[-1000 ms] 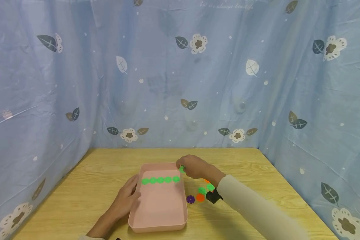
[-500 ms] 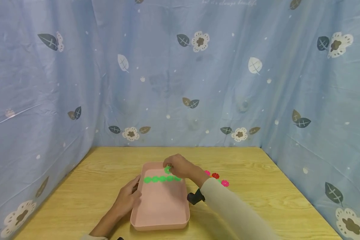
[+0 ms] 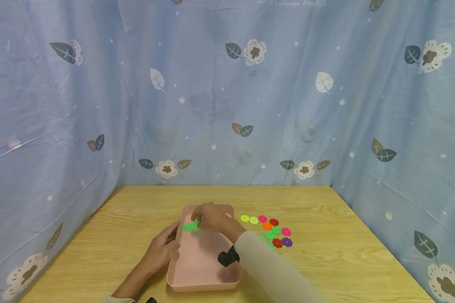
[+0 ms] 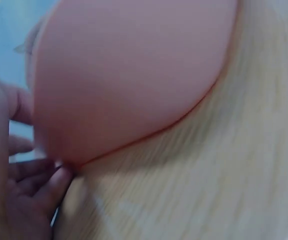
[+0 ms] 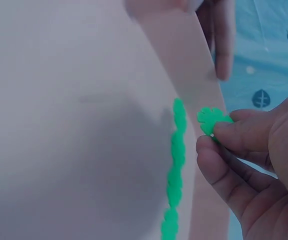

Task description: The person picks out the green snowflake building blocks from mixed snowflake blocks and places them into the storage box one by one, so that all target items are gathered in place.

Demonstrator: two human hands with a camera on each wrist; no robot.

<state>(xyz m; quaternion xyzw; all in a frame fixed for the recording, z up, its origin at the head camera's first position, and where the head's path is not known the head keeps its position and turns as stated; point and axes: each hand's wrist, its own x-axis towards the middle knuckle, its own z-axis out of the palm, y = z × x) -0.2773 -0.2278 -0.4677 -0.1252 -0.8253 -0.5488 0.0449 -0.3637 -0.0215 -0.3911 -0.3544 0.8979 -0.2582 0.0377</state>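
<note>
- Head view: a pink tray (image 3: 197, 267) rests on a wooden bench (image 3: 326, 256), nearer its left edge than its right, one short side turned toward the far edge.
- Head view: the left hand (image 3: 161, 248) lies against the tray's left edge, thumb over the rim and fingers along the outer wall, the grip closed about that wall.
- Head view: the right hand (image 3: 213, 217) is inside the outline of the tray toward its far left corner, fingers bent; it hides most of a green row (image 3: 188, 227) near the far edge.
- Head view: loose flower-shaped pieces lie on the bench beyond the tray's right edge: yellow pieces (image 3: 244, 218) nearest its far right corner, then pink pieces (image 3: 286, 232), red pieces (image 3: 277, 243), an orange piece (image 3: 267, 226), loose green pieces (image 3: 276, 230) and a purple piece (image 3: 287, 242); the right sleeve (image 3: 273, 269) partly covers the group.
- Left wrist view (blurred): the outer surface of the tray fills the upper part, its rounded corner meeting the bench; the left hand touches the wall at rim and base.
- Right wrist view: thumb and fingertips of the right hand, nearly closed, pinch one green piece (image 5: 212, 119) just beside the green row, toward the far wall; whether it touches the tray cannot be told.
- Right wrist view: the row's pieces lie end to end along the tray's far edge; fingers of the left hand show outside the rim.
</note>
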